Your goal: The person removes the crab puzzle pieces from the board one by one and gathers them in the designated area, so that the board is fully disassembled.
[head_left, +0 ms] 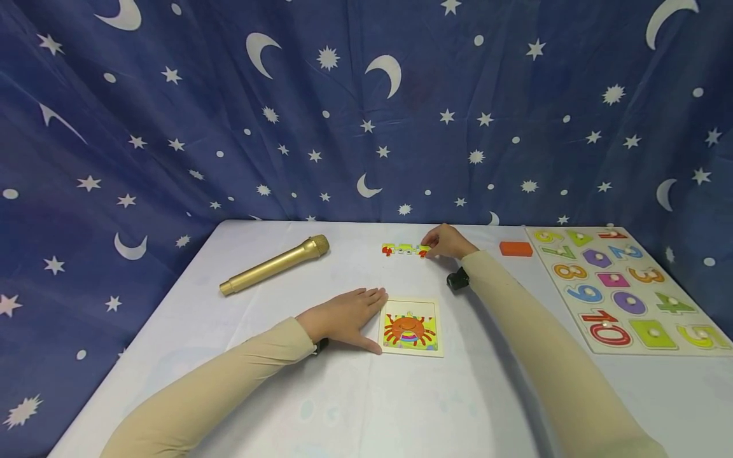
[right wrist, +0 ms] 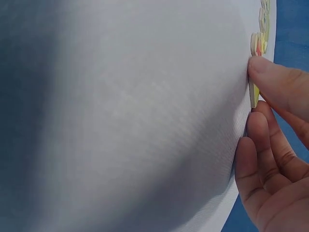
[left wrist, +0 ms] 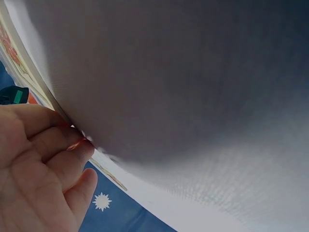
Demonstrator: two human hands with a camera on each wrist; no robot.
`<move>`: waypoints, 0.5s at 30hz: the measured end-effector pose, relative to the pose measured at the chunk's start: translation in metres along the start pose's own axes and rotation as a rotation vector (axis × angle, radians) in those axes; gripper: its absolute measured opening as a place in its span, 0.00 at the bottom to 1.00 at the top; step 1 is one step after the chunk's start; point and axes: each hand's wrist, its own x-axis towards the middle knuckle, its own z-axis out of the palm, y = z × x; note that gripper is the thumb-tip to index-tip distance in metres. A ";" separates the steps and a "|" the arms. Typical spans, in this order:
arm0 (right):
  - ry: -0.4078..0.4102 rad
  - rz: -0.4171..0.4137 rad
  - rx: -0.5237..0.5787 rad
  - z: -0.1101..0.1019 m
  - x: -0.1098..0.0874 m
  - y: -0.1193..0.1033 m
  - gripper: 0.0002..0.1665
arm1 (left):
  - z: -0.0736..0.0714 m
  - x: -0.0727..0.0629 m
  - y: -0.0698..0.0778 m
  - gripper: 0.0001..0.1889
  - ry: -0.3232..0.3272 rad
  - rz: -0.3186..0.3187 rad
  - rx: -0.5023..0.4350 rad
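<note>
A small square crab puzzle (head_left: 409,331) in a pale wooden tray (head_left: 440,334) lies near the middle of the white table. My left hand (head_left: 343,316) rests beside it, fingers extended and touching its left edge. Farther back, several loose puzzle pieces (head_left: 405,248) stand in a row, yellow-green with red parts. At the row's right end, my right hand (head_left: 448,242) pinches a puzzle piece (right wrist: 255,94); the thumb lies on it in the right wrist view, and the index finger is mostly hidden. The left wrist view shows the left fingers (left wrist: 67,159) against the tray's edge.
A gold microphone (head_left: 275,265) lies at the back left. An orange-red block (head_left: 516,249) sits right of my right hand, beside a large number-and-shape peg board (head_left: 564,296) along the right side. Behind the table hangs a blue cloth (head_left: 321,127) with moons and stars.
</note>
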 end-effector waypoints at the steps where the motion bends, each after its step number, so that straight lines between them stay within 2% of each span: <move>1: 0.000 -0.001 -0.003 0.000 0.000 0.000 0.20 | 0.000 0.000 0.000 0.56 0.000 0.000 -0.001; 12: -0.015 0.024 -0.020 -0.001 0.001 -0.002 0.21 | 0.001 0.000 -0.001 0.56 0.011 0.013 0.008; 15: -0.018 -0.002 -0.024 -0.002 -0.001 -0.002 0.22 | 0.002 0.000 -0.001 0.56 0.013 0.017 0.010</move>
